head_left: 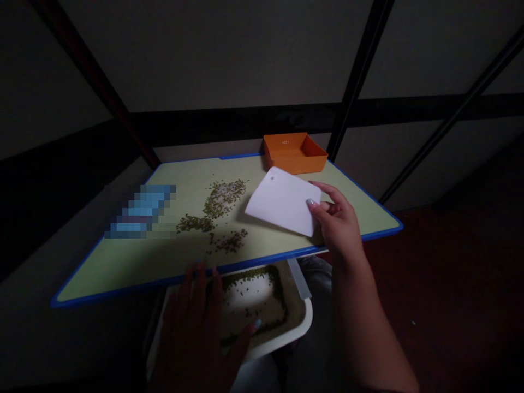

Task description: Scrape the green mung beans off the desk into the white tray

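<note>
My right hand point(338, 221) pinches a flat white plastic scraper point(282, 201) by its near right corner and holds it tilted just above the pale green table point(123, 262). Small green beans point(223, 199) lie scattered in patches on the table left of the scraper. My left hand point(200, 322) grips the rim of a white tray point(301, 322) held below the table's near blue edge. The tray holds more green beans around a bare white middle.
An empty orange bin point(295, 152) stands at the table's far edge, behind the scraper. A blurred blue patch point(141, 212) lies on the left part of the table. Dark frame bars point(356, 82) rise behind the table. The floor to the right is dark.
</note>
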A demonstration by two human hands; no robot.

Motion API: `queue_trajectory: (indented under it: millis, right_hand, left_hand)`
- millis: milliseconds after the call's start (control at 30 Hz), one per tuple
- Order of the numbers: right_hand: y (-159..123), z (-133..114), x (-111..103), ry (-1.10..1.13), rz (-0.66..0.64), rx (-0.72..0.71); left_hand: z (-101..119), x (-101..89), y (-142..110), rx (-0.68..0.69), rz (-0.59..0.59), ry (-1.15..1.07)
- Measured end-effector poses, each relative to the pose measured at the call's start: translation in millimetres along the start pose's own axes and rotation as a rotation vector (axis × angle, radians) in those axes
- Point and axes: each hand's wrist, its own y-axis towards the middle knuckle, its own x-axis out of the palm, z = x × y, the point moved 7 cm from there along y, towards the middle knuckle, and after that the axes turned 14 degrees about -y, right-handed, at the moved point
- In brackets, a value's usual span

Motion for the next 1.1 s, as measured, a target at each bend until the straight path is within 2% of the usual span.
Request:
queue_trajectory:
  millis: [67,167,400,633,1100]
  right_hand:
    - [-1,1,-10,-0.024,0.114,0.024]
    - [-4,-2,-15,-0.06,0.171,0.018]
    - [-3,4,-11,-0.054,0.157,0.042]
    - [-2,3,-9,-0.122,0.118,-0.006]
    - [-12,-4,-1,-0.039,0.118,0.017]
  left_hand:
    - [2,-1.5,1,0.009,0.002,-0.013]
    - [4,-2.7,4,-0.006,-0.015,-0.024]
    - [1,-1.4,5,0.004,0.002,-0.029]
    - [1,-5.3,5,-0.005,-0.017,-0.048]
    - [3,-7.2,-2,0.044,0.092,-0.005]
